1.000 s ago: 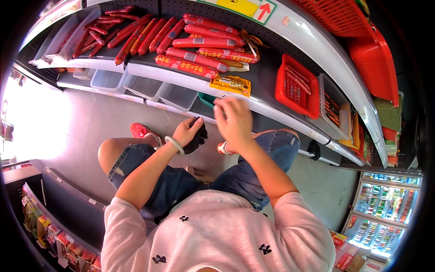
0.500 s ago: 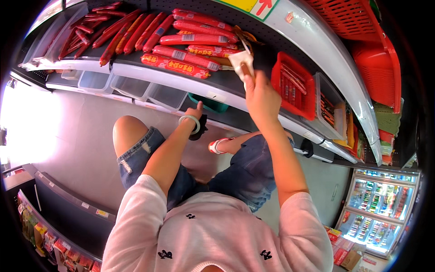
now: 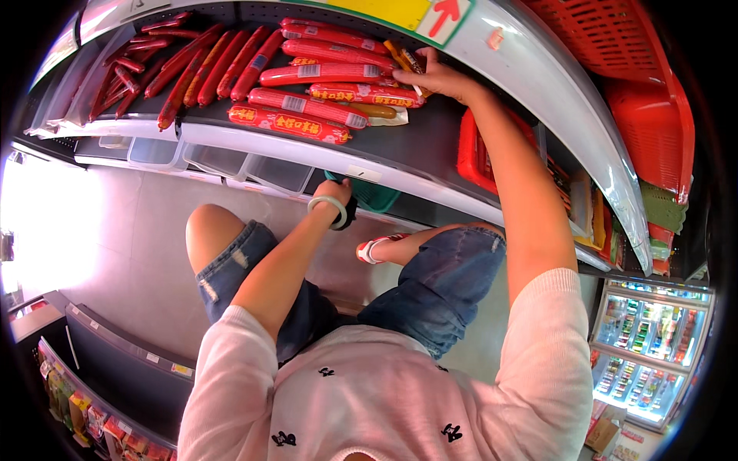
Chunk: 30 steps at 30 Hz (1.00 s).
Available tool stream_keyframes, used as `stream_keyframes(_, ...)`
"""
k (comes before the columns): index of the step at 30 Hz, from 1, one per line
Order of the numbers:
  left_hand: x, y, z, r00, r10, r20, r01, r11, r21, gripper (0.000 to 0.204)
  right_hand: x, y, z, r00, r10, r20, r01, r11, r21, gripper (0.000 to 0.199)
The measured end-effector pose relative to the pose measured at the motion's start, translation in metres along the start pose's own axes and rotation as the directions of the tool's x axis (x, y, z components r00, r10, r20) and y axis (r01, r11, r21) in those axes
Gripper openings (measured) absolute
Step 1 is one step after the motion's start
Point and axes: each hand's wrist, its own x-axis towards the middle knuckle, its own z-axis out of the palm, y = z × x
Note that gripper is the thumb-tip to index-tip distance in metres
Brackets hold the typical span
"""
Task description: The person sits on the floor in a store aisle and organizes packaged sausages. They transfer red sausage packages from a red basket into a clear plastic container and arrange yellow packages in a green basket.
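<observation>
On the upper shelf my right hand (image 3: 442,77) reaches to the back end of a pile of red-wrapped sausages (image 3: 330,73). Its thumb and fingers are apart, around a slim yellow-brown packet (image 3: 404,58), which they may touch. A brown sausage in a pale, partly clear wrapper (image 3: 384,113) lies at the pile's front right. Lower down, my left hand (image 3: 334,190) is curled closed beside a green basket (image 3: 373,196). What it holds, if anything, is hidden. A pale bangle circles that wrist, with something black beside it.
More red sausages (image 3: 211,69) lie to the left, beside clear bins (image 3: 88,73). A red basket (image 3: 470,157) stands right of the pile, partly behind my forearm. Clear tubs (image 3: 280,173) line the lower shelf. A curved white shelf edge (image 3: 569,115) overhangs at right.
My right hand has let go of the pale-wrapped brown sausage, now lying in the pile, and moved up toward the back. My left hand's extended finger has curled in.
</observation>
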Motion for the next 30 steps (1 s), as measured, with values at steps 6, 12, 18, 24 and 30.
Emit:
stream_keyframes(6,-0.075,-0.019,-0.049,0.967,0.214,0.136,-0.225,0.971,0.075,0.059,0.015,0.010,-0.018,0.995,0.072,0.069,-0.065,0.992,-0.106,0.093)
stream_keyframes(12,-0.134,-0.060,-0.109,0.927,0.276,0.252,-0.320,0.935,0.151,0.052,0.006,-0.015,0.006,0.985,0.151,-0.087,-0.166,0.966,-0.198,0.043)
stream_keyframes(18,-0.149,-0.088,-0.115,0.887,0.394,0.239,-0.450,0.853,0.264,0.048,-0.081,-0.072,-0.004,0.834,0.138,-0.534,-0.355,0.875,-0.328,0.035)
stream_keyframes(24,-0.172,-0.099,-0.123,0.905,0.364,0.218,-0.398,0.907,0.136,0.045,-0.243,-0.166,0.071,0.899,0.088,-0.429,0.286,0.624,0.728,0.040)
stream_keyframes(30,-0.171,-0.100,-0.101,0.877,0.388,0.283,-0.375,0.921,-0.103,0.045,-0.289,-0.151,0.188,0.945,0.180,0.273,-0.303,0.167,0.938,0.050)
